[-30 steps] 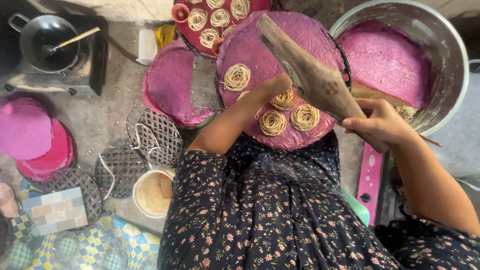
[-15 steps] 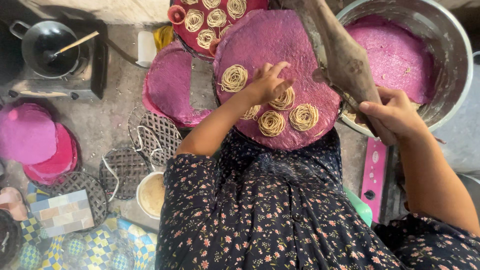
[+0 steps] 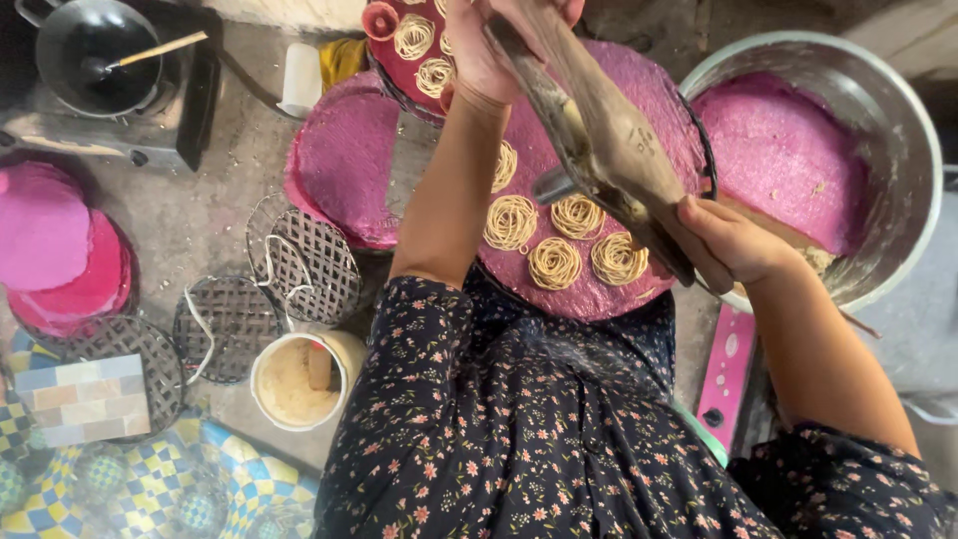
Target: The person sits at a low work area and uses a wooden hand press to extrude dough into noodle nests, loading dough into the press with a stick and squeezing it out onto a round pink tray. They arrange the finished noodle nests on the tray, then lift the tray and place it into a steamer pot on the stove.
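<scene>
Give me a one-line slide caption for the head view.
Both hands, left and right, hold a long wooden press over a pink round tray bearing noodle coils.

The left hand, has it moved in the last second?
Yes. The left hand moved from the noodle coils toward the pink mat's far edge.

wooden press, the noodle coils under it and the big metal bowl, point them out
wooden press (image 3: pixel 624 150), head view, middle of its body
noodle coils (image 3: pixel 555 263), head view, centre of one coil
metal bowl (image 3: pixel 913 150), head view, right rim
</scene>
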`<state>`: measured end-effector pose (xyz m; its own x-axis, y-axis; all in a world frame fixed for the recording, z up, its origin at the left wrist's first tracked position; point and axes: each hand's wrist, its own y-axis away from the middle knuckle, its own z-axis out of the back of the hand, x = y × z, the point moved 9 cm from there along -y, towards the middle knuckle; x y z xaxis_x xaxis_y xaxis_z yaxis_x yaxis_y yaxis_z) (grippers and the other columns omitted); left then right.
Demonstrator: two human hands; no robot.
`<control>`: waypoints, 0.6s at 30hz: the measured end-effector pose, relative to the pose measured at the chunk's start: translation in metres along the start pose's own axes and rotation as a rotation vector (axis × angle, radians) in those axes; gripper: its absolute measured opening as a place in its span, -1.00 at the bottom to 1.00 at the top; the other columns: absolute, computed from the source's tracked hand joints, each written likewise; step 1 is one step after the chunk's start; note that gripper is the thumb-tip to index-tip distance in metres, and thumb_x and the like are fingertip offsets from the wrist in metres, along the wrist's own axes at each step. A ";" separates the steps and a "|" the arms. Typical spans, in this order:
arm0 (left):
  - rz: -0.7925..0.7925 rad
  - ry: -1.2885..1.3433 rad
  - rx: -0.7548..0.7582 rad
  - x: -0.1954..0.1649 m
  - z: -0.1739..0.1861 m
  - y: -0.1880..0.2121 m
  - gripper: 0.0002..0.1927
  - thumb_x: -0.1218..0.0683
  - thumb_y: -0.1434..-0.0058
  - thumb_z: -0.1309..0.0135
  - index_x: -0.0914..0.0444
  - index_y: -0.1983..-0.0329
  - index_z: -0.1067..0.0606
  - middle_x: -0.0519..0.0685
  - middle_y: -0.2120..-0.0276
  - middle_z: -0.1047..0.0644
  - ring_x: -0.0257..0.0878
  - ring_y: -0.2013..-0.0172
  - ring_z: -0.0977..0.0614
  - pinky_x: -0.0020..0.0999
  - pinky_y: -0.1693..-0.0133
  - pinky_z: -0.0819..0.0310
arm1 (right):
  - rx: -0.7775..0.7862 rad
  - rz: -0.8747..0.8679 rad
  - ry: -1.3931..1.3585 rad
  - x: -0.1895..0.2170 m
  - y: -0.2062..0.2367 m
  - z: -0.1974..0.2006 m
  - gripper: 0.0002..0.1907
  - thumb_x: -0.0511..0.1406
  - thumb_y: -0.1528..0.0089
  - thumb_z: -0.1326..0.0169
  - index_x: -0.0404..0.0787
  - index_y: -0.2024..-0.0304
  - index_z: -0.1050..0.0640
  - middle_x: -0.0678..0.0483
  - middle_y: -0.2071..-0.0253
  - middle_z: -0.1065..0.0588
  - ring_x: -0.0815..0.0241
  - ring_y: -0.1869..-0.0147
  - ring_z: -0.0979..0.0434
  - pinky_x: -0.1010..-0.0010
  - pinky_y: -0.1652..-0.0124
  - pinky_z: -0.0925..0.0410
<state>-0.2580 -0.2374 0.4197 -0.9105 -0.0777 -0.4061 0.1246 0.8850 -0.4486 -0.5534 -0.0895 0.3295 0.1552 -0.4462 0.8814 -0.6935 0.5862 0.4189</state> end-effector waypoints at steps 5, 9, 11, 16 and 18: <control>0.042 0.244 -0.164 -0.001 0.007 -0.011 -0.33 -0.46 -0.30 0.19 0.24 0.13 -0.38 -0.06 0.47 -0.41 -0.12 0.37 -0.48 -0.12 0.13 -0.39 | -0.225 -0.153 0.284 0.025 -0.029 0.031 -0.40 0.01 -0.46 0.23 -0.44 -0.03 -0.51 -0.08 0.26 -0.57 0.13 0.28 -0.54 0.33 0.24 -0.45; -0.024 0.185 -0.281 -0.016 0.025 -0.009 -0.31 -0.50 -0.26 0.19 0.13 -0.09 -0.34 -0.11 0.56 -0.36 -0.16 0.46 -0.46 -0.11 0.19 -0.39 | -0.308 -0.195 0.393 0.044 -0.059 0.030 -0.47 0.00 -0.40 0.17 -0.33 0.00 -0.52 -0.05 0.30 -0.58 0.17 0.31 -0.57 0.34 0.27 -0.48; -0.032 0.171 -0.300 -0.022 0.032 -0.004 -0.29 -0.50 -0.22 0.18 0.07 -0.18 -0.34 -0.14 0.59 -0.36 -0.18 0.49 -0.46 -0.11 0.22 -0.39 | -0.344 -0.183 0.493 0.049 -0.063 0.022 -0.44 0.01 -0.41 0.14 -0.36 0.07 -0.58 -0.05 0.34 -0.57 0.18 0.36 -0.56 0.35 0.30 -0.47; -0.026 0.161 -0.217 -0.014 0.025 0.006 -0.31 -0.45 -0.29 0.16 0.00 -0.32 -0.33 -0.18 0.62 -0.33 -0.25 0.54 -0.44 -0.17 0.23 -0.39 | -0.374 -0.275 0.615 0.062 -0.038 0.017 -0.42 0.06 -0.36 0.08 -0.32 0.04 -0.60 -0.03 0.42 -0.58 0.18 0.44 -0.54 0.31 0.40 -0.42; -0.090 0.167 -0.262 -0.019 0.028 0.002 -0.33 -0.44 -0.37 0.20 0.08 -0.28 -0.35 -0.17 0.62 -0.32 -0.24 0.54 -0.42 -0.17 0.24 -0.38 | -0.431 -0.263 0.716 0.077 -0.034 0.019 -0.43 0.06 -0.34 0.05 -0.28 -0.03 -0.61 -0.04 0.40 -0.57 0.18 0.42 -0.54 0.31 0.39 -0.42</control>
<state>-0.2296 -0.2469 0.4037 -0.9682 -0.1037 -0.2277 -0.0454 0.9678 -0.2475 -0.5315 -0.1562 0.3790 0.7774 -0.1562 0.6093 -0.2692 0.7929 0.5467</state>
